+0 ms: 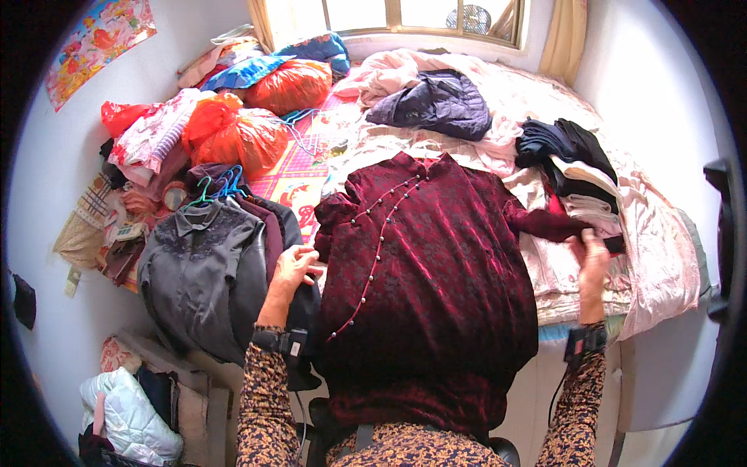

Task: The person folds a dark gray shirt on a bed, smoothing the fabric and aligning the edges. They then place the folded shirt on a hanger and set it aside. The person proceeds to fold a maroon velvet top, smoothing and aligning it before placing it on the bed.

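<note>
A dark red patterned velvet garment [432, 251] with a stand collar and beaded piping lies spread over the bed edge, its lower part hanging towards my lap. My right hand [590, 262] is at the cuff of its right-side sleeve, which is stretched out beside folded clothes [589, 198]; the fingers partly hide the cuff, so the grip is unclear. By the garment's left edge, near the other, bunched sleeve, is my left hand [297, 268], fingers curled; whether they pinch cloth cannot be told. Dark clothes on hangers, a grey shirt [195, 262] on top, lie left of it.
Red plastic bags [245, 137], blue hangers [300, 131] and piled clothes cover the bed's left side. A dark quilted jacket [435, 105] lies on pink bedding [397, 70] at the back. A pale quilt [128, 414] and boxes stand low at left. Cables run from both wrist straps.
</note>
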### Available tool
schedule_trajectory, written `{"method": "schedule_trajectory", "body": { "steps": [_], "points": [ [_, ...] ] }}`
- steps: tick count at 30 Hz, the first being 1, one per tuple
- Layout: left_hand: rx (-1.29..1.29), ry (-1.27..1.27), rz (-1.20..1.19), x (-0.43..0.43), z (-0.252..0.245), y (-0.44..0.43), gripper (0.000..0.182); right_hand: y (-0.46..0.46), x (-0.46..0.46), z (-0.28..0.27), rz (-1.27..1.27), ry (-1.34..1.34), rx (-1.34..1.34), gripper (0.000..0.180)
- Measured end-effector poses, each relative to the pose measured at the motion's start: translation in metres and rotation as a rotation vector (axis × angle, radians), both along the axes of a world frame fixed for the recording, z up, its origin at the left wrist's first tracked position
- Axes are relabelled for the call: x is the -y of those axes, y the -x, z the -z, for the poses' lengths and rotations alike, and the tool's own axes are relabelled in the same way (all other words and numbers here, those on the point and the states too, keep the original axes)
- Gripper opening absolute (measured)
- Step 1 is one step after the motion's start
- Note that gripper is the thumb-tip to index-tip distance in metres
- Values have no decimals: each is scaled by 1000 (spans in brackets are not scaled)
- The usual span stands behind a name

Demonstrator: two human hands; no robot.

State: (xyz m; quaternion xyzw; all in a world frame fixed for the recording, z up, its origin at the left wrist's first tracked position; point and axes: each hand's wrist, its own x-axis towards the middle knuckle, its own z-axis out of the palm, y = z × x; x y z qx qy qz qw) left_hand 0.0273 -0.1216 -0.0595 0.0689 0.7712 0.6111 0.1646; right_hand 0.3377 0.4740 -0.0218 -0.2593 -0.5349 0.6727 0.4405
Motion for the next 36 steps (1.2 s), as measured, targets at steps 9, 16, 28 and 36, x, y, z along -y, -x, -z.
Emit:
{"method": "schedule_trajectory", "body": {
  "steps": [9,16,28,36],
  "points": [
    [32,96,-8,-17,23,50,45,-61,-28,100,405,-73,70,31],
    [-475,245,-292,59,-73,88,21,-58,-13,98,372,-229,132,18],
    [-235,251,-360,133,-12,68,19,-66,-20,109,331,-252,192,19],
    [-384,21,-290,125,-38,28,17,25,27,5,347,-576,41,18]
  ]
}}
